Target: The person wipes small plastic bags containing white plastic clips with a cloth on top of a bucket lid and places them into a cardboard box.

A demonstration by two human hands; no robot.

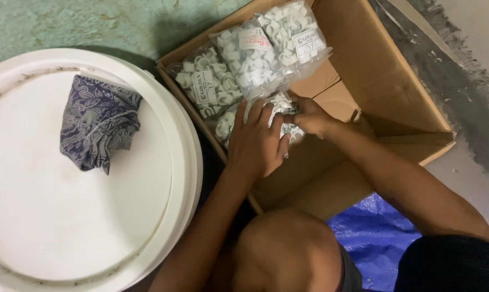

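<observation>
Here, near the middle of the frame, the left hand (257, 141) lay flat, fingers spread, on a clear bag of white clips (231, 120) inside the open cardboard box (374, 70). The right hand (308, 116) gripped the same bag's right edge. Three more bags (255, 57) lay above. At left, a patterned blue cloth (96, 121) rested on a white bucket lid (66, 216).
</observation>
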